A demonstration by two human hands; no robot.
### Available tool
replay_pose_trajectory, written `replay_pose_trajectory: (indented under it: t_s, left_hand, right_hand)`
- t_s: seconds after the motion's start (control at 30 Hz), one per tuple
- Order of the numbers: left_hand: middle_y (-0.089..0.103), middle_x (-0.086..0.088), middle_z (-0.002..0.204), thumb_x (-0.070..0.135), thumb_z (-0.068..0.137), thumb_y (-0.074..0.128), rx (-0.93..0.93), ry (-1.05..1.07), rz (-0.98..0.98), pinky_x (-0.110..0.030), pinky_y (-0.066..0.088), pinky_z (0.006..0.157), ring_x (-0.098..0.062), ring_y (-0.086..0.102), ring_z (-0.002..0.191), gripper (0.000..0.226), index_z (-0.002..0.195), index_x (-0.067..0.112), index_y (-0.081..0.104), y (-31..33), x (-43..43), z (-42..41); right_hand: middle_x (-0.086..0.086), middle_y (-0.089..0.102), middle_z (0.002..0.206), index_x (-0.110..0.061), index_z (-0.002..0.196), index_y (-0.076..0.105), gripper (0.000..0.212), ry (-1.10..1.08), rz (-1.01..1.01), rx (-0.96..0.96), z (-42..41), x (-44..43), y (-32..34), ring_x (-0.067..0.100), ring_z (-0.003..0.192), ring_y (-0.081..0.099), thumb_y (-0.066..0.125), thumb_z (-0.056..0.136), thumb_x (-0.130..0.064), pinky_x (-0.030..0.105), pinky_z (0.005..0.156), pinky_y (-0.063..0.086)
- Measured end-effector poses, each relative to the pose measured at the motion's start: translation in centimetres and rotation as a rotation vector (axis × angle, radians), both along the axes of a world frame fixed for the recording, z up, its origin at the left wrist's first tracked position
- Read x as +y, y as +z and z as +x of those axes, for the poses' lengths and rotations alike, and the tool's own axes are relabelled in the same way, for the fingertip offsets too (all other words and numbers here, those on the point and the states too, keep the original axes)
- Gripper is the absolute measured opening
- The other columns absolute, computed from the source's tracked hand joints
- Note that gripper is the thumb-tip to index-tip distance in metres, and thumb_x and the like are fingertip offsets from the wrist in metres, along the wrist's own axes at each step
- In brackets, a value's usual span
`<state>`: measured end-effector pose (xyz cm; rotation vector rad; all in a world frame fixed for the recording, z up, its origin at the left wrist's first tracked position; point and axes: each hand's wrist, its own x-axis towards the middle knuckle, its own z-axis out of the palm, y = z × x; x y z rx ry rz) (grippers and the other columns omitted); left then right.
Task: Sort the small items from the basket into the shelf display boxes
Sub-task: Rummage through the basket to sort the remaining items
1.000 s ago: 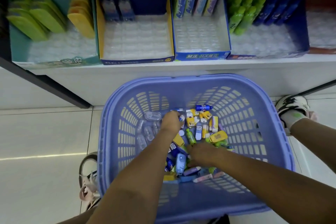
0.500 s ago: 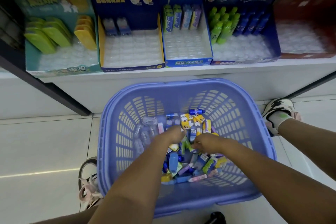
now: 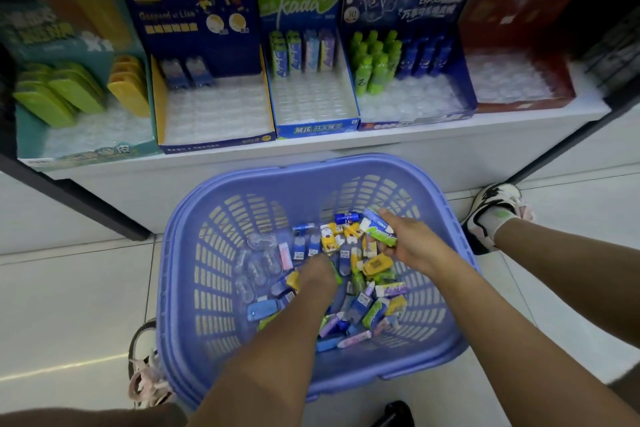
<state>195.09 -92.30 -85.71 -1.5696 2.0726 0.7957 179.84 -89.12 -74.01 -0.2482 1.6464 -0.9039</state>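
Basket [image 3: 183,291], loose items [image 3: 375,265] (mixed); right hand [image 3: 412,246] gripping packets [image 3: 381,231]

Your right hand [image 3: 412,248] grips a few packets [image 3: 382,233] above the pile. Your left hand [image 3: 317,276] is down among the small items [image 3: 360,308] in the basket [image 3: 180,288], fingers hidden. The basket sits on the floor [image 3: 69,288], just below the shelf [image 3: 519,121] of display boxes [image 3: 214,144].

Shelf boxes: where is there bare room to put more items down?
The red box looks bare throughout. The navy box is free in front of its two blue items; the Kada box in front of its back row. The basket is crowded centrally.
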Motion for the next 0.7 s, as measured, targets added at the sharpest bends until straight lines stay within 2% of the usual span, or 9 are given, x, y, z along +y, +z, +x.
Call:
replay_pose_trajectory:
  t_s: [0.1,0.2,0.3,0.37,0.43,0.47,0.57,0.63,0.7]
  left_hand:
    - [0.062,-0.012,0.123,0.003,0.089,0.053,-0.007,0.070,-0.019,-0.033,0.051,0.085,-0.025,0.061,0.112,0.033,0.122,0.005,0.055,0.4,0.8,-0.2]
    - [0.062,-0.012,0.123,0.004,0.089,0.053,0.011,0.135,0.027,-0.034,0.051,0.086,-0.026,0.061,0.112,0.032,0.121,0.005,0.057,1.1,1.1,0.1]
    - [0.058,-0.013,0.126,0.014,0.090,0.052,0.069,0.245,0.119,-0.033,0.049,0.088,-0.026,0.058,0.115,0.034,0.123,0.004,0.056,1.7,0.3,0.7]
    - [0.063,-0.014,0.116,0.020,0.088,0.056,0.163,0.407,0.250,-0.032,0.050,0.084,-0.024,0.062,0.102,0.031,0.114,0.003,0.062,2.4,-0.5,1.2]
    - [0.062,-0.013,0.086,0.018,0.084,0.059,0.353,0.659,0.477,-0.030,0.047,0.067,-0.019,0.058,0.068,0.011,0.082,0.009,0.065,3.6,-1.2,1.6]
    - [0.056,-0.009,0.075,0.016,0.084,0.060,0.462,0.791,0.588,-0.027,0.044,0.060,-0.016,0.049,0.057,0.013,0.072,0.011,0.060,4.4,-1.5,1.8]
    - [0.051,-0.004,0.068,0.022,0.089,0.057,0.841,1.012,0.833,-0.017,0.047,0.062,-0.012,0.041,0.047,0.012,0.080,0.013,0.057,7.2,-2.0,1.5]
    - [0.052,-0.002,0.065,0.023,0.092,0.049,1.173,1.099,0.958,-0.014,0.041,0.044,-0.009,0.042,0.043,0.017,0.081,0.011,0.054,9.7,-2.3,0.7]
    - [0.057,-0.002,0.063,0.025,0.093,0.047,1.434,1.156,0.976,-0.016,0.041,0.041,-0.009,0.050,0.046,0.026,0.074,0.010,0.055,12.3,-2.5,-0.2]
  right_hand:
    - [0.016,0.071,0.072,-0.008,0.095,0.064,0.028,-0.078,-0.057,-0.162,-0.2,0.6,0.7,0.019,0.058,0.060,0.052,0.095,-0.033,0.023,0.050,0.049]
    - [0.015,0.071,0.074,-0.006,0.097,0.063,0.030,-0.099,-0.082,-0.218,-0.4,1.2,1.2,0.016,0.056,0.062,0.048,0.097,-0.032,0.022,0.050,0.052]
    - [0.014,0.071,0.072,-0.004,0.099,0.061,0.034,-0.115,-0.126,-0.243,-0.8,1.4,2.0,0.015,0.055,0.060,0.041,0.100,-0.032,0.022,0.054,0.050]
    - [0.015,0.071,0.075,-0.002,0.100,0.061,0.035,-0.117,-0.150,-0.217,-0.8,1.4,2.4,0.016,0.057,0.059,0.041,0.100,-0.031,0.023,0.056,0.049]
    - [0.016,0.071,0.082,-0.002,0.102,0.061,0.035,-0.107,-0.181,-0.191,-0.6,1.4,3.0,0.015,0.059,0.060,0.043,0.099,-0.032,0.021,0.055,0.049]
    - [0.016,0.071,0.083,-0.003,0.101,0.062,0.035,-0.096,-0.201,-0.175,-0.4,1.3,3.3,0.015,0.060,0.061,0.043,0.099,-0.032,0.021,0.055,0.050]
    - [0.015,0.070,0.086,-0.003,0.104,0.062,0.034,-0.069,-0.273,-0.114,0.3,1.0,4.4,0.018,0.068,0.062,0.042,0.100,-0.031,0.020,0.057,0.053]
    - [0.015,0.069,0.089,0.000,0.112,0.059,0.034,-0.077,-0.338,-0.080,0.9,0.8,5.2,0.020,0.073,0.063,0.043,0.100,-0.028,0.022,0.065,0.055]
    - [0.012,0.071,0.088,0.002,0.112,0.059,0.034,-0.102,-0.424,-0.049,1.5,0.7,6.0,0.020,0.076,0.066,0.044,0.099,-0.026,0.026,0.072,0.056]
